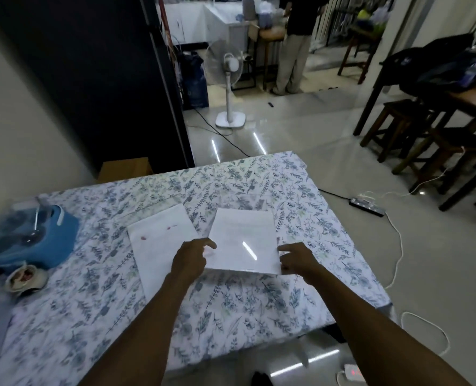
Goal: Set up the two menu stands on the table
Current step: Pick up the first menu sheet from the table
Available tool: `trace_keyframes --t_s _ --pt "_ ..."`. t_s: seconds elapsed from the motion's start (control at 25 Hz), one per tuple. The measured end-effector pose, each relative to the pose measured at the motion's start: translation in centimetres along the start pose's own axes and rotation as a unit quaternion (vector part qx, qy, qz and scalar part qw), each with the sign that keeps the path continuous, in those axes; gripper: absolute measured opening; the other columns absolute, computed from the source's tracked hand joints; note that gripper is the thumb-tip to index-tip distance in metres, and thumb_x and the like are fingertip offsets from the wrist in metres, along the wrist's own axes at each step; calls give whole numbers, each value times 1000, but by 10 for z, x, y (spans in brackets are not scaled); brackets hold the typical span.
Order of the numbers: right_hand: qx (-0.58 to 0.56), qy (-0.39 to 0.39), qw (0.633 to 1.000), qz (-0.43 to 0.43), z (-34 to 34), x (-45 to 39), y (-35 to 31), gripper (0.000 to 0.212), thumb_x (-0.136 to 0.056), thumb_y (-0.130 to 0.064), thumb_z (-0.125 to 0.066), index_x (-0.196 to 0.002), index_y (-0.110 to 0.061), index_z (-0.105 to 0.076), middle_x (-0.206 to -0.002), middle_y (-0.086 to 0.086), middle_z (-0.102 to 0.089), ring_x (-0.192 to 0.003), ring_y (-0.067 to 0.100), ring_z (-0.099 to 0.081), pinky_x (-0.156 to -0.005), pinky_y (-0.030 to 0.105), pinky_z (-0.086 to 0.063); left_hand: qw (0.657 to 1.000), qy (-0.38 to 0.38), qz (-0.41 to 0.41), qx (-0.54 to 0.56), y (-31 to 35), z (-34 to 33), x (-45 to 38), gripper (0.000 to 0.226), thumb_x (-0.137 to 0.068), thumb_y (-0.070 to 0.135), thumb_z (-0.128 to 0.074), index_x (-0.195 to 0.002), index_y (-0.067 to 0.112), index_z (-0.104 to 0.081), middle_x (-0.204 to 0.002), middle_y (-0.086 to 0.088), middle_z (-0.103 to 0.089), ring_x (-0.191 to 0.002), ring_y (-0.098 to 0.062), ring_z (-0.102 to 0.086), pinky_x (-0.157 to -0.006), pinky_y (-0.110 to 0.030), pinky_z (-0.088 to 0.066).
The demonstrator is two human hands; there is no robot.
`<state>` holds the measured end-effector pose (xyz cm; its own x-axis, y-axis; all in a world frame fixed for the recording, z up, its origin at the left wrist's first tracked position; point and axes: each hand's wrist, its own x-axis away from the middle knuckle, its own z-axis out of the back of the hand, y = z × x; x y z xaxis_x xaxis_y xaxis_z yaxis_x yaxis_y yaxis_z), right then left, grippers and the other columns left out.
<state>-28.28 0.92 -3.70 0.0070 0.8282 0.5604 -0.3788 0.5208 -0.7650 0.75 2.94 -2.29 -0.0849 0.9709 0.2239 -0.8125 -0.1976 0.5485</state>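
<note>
Two white menu stands lie on the flower-patterned table (259, 307). The right menu stand (245, 240) is glossy and reflects a strip of light. My left hand (193, 257) grips its left edge and my right hand (296, 259) pinches its right edge. Its near edge looks slightly raised off the cloth. The left menu stand (156, 246) lies flat beside it, with small red marks on its surface; its near right corner is hidden under my left forearm.
A blue bag (44, 240) with a spoon and a small bowl (26, 278) sit at the table's left edge. A fan (228, 76) stands on the floor beyond. A person stands at the back. Stools, a dark table and cables lie to the right.
</note>
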Motion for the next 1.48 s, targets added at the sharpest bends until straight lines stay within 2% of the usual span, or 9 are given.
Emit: trace_keyframes --t_s 0.16,0.36,0.56,0.64,0.76,0.88,1.0,1.24,1.48 --pt "-36 -1 999 21 13 53 0 26 -80 14 -64 -105 11 -69 -91 24 -69 -68 25 -70 -63 34 -63 997 -11 -69 39 -12 15 39 53 -77 -12 -54 -99 31 -76 -111 -5 -73 -87 -17 -65 -76 -25 -50" --pt "-51 3 997 60 31 87 -15 23 -83 14 -63 -105 20 -64 -92 32 -65 -73 32 -70 -75 39 -63 989 34 -99 108 2 40 61 38 -73 14 -85 -109 24 -76 -102 -1 -75 -80 -8 -67 -79 -23 -53" --pt "-4 45 991 122 55 74 -52 18 -83 -10 -74 -96 3 -74 -91 24 -75 -76 26 -74 -65 31 -62 981 50 -120 143 28 69 39 16 -82 42 -75 -88 28 -79 -86 3 -77 -82 -12 -70 -76 -37 -55" --pt "76 93 980 158 59 53 -69 13 -80 -21 -77 -79 -8 -76 -77 13 -74 -70 22 -71 -61 30 -61 979 67 -127 141 38 76 20 21 -85 49 -68 -76 31 -74 -72 7 -72 -68 -6 -65 -63 -30 -49" --pt "155 132 958 203 64 12 -89 22 -78 -31 -79 -67 -15 -70 -67 3 -70 -56 16 -62 -60 34 -58 973 109 -113 168 52 77 -19 19 -86 46 -68 -70 37 -64 -71 11 -65 -65 0 -59 -58 -20 -43" --pt "196 125 948 218 68 -28 -100 22 -76 -33 -80 -76 -13 -72 -75 2 -74 -57 14 -59 -58 31 -47 971 137 -93 170 59 69 -57 20 -84 40 -73 -88 21 -71 -90 6 -70 -86 -11 -63 -73 -33 -51" --pt "222 96 946 215 68 -61 -108 18 -76 -33 -79 -87 -20 -76 -85 -2 -77 -71 15 -67 -64 34 -54 976 124 -72 162 60 58 -91 22 -80 32 -78 -99 22 -73 -88 9 -74 -85 -8 -67 -78 -38 -56" --pt "226 69 949 208 60 -97 -107 24 -75 -36 -79 -97 -26 -77 -92 -6 -78 -80 16 -70 -75 44 -59 976 116 -73 166 60 55 -127 32 -76 30 -82 -103 17 -73 -91 7 -76 -82 -1 -69 -68 -21 -52" --pt "191 77 960 191 50 -105 -99 30 -74 -35 -81 -103 -29 -76 -94 -7 -78 -78 9 -70 -75 40 -59 973 102 -56 200 57 48 -139 31 -75 23 -83 -103 18 -71 -92 10 -74 -84 -2 -68 -68 -19 -52"
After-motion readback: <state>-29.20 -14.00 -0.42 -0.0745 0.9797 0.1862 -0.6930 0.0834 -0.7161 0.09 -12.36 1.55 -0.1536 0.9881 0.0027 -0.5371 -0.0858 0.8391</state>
